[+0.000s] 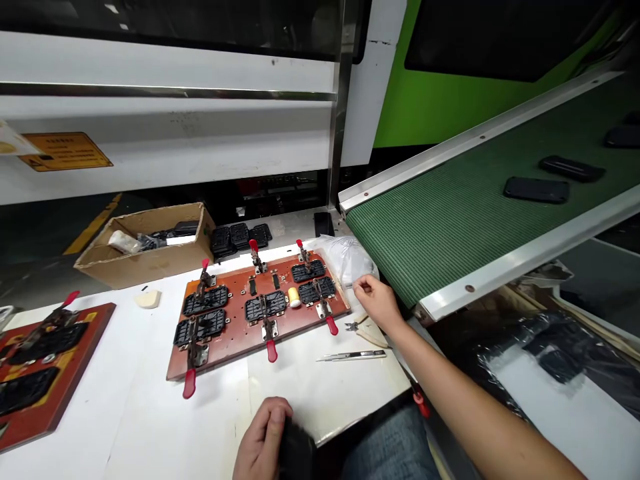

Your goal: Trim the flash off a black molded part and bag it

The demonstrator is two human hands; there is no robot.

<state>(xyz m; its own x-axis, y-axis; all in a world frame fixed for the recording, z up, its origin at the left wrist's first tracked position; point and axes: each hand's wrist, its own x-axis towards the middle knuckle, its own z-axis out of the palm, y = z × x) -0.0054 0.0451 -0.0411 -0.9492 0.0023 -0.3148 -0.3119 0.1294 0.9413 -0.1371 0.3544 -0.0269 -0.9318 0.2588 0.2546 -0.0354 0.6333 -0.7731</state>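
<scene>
My left hand (pixel 261 441) is closed around a black plastic part (pixel 298 452) at the table's front edge; the part is blurred and cut off by the lower border. My right hand (pixel 379 303) reaches out beside a white plastic bag (pixel 349 261), below the end of the conveyor. Its thumb and fingers are curled together, and whatever they may hold is hidden. Left of it lies a reddish-brown fixture board (pixel 240 339) with red-handled toggle clamps and several black plastic parts (pixel 265 305). A yellow-and-white cylinder (pixel 294 297) stands on the board.
Pliers (pixel 367 331) and a utility knife (pixel 353 357) lie near my right forearm. Another fixture board (pixel 75 360) is at the left. A cardboard box (pixel 145 263) and stacked black parts (pixel 240 237) sit behind. A green conveyor (pixel 450 213) carrying dark parts rises at the right.
</scene>
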